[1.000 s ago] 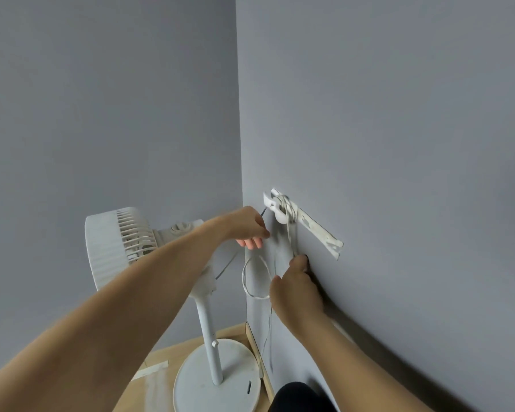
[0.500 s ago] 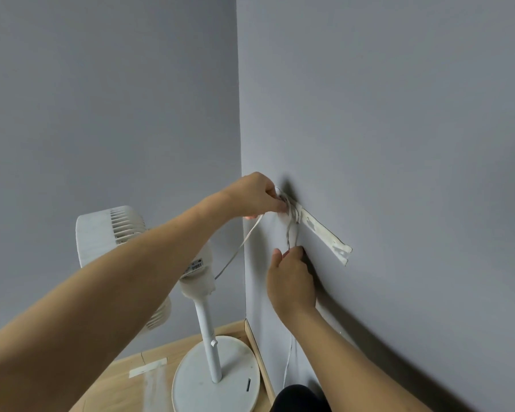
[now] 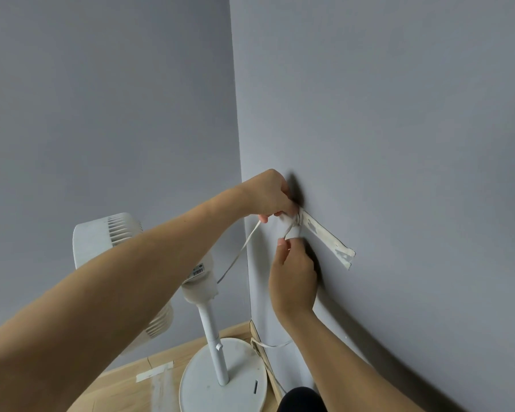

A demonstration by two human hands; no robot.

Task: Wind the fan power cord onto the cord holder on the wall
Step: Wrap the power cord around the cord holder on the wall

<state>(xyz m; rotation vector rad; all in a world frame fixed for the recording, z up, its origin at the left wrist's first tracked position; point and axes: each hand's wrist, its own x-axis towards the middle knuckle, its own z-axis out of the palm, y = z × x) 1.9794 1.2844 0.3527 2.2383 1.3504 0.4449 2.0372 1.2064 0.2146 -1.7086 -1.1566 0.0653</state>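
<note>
Fan power cord (image 3: 241,251) is partway onto the cord holder (image 3: 324,236) on the wall, a few turns bunched at the holder's upper-left end (rest of the bracket is bare). Left hand (image 3: 271,194) is closed around the cord right at that end; right hand (image 3: 293,278), just below the holder, pinches a strand. Looks like mid-wrap to me. Slack trails down toward the fan (image 3: 214,379), so next it probably needs another loop pulled snug.

One head-worn view, close; it looks forward and down into a wall (image 3: 399,144) corner.
</note>
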